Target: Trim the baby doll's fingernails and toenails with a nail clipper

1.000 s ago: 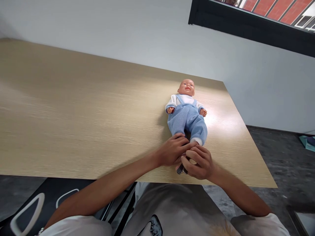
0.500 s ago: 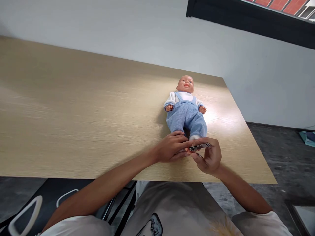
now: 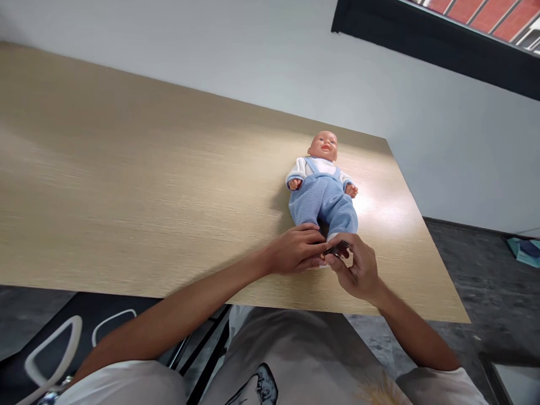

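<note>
A baby doll (image 3: 324, 194) in blue overalls and a white top lies on its back on the wooden table, its head toward the wall. My left hand (image 3: 298, 248) wraps round the doll's foot on the left, hiding most of it. Between the thumb and fingers of my right hand (image 3: 356, 265) is a metal nail clipper (image 3: 337, 248), its jaw end at the toes of the held foot. The doll's other foot is partly hidden behind my right fingers.
The wooden table (image 3: 147, 185) stretches far to the left, and its right edge runs close beyond the doll. Behind it rises a pale wall (image 3: 211, 50). A black chair (image 3: 93, 320) with a white strap (image 3: 54, 354) stands at the lower left.
The nail clipper has turned in my right hand and its lever now points more toward the far side. My left hand keeps its hold on the doll's foot. The whole view has tilted slightly.
</note>
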`<state>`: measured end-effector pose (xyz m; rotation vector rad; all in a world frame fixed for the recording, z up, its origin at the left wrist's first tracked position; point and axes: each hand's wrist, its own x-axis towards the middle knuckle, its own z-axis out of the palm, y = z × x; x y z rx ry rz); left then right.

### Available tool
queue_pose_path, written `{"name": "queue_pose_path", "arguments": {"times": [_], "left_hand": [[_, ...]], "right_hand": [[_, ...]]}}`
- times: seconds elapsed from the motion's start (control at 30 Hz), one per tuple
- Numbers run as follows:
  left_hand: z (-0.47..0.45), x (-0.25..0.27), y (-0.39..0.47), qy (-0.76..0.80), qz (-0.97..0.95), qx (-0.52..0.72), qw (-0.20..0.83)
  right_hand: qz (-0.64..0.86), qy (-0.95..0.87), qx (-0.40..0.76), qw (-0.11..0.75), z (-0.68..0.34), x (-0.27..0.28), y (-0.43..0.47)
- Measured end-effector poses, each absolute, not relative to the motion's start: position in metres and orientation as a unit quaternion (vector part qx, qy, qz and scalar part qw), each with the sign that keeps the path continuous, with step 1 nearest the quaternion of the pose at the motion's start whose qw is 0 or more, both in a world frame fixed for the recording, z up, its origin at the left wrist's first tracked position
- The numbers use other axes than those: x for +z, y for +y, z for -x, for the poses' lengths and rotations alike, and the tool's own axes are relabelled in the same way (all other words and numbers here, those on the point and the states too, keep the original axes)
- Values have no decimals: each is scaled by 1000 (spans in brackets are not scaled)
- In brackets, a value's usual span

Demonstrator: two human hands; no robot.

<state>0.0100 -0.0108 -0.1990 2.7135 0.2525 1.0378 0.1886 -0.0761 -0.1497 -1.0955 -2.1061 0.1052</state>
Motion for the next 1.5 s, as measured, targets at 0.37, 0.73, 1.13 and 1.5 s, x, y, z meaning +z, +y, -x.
{"name": "queue_pose_path", "arguments": {"times": [0.37,0.73,1.13,1.5], "left_hand": [[-10,-206,-10,88,-923,353,128],[-12,-205,-12,91,-893,391,204],[-9,-208,-12,89,-946,309,46],[-9,-207,-20,69,-973,213,48]], "right_hand": [[482,-827,169,235,-181,-124,-68],[481,-841,187,162,-168,-116,-61],[528,-707,309,354,-199,-142,-54],[493,-734,202,421,-211,-173,-48]]}}
